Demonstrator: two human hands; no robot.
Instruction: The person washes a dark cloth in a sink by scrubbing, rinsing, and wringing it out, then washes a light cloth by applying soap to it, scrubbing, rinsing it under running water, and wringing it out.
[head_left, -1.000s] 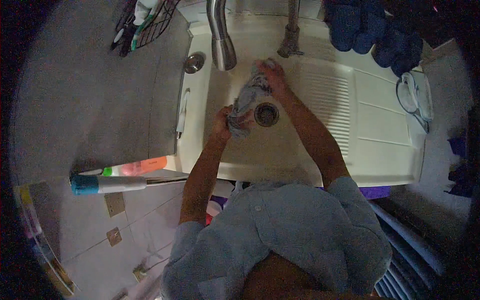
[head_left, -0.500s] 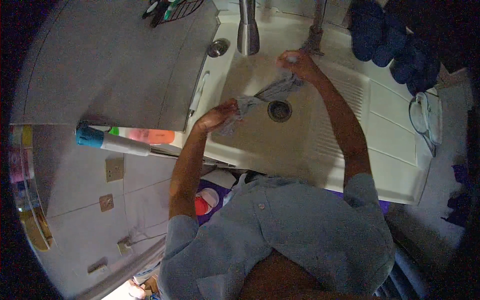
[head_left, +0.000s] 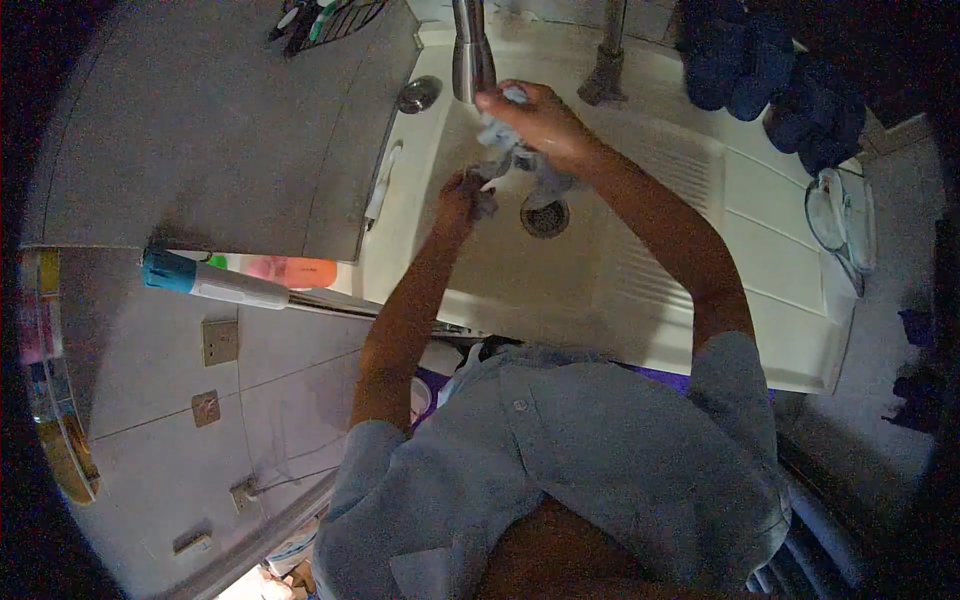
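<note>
A wet-looking grey cloth (head_left: 550,187) is bunched up between my hands, over the left side of a pale sink basin (head_left: 520,285). My right hand (head_left: 537,120) grips its upper part just below the metal tap (head_left: 472,70). Lower and to the left, my left hand (head_left: 460,200) closes on another end of it, and its fingers are partly hidden. A loose fold hangs beneath my right hand, close to the round drain (head_left: 545,216).
A metal stopper (head_left: 418,95) and a white-handled tool (head_left: 384,187) lie on the left rim. Ridged washboard (head_left: 665,190) slopes at right. Dark blue slipper-like items (head_left: 735,60) stand at the back right, above a clear dish (head_left: 840,220). A blue-capped white tube (head_left: 215,281) juts out at left.
My hands have come closer together, and the cloth stretched between them is now bunched. The right hand moved left toward the tap; the left moved slightly up.
</note>
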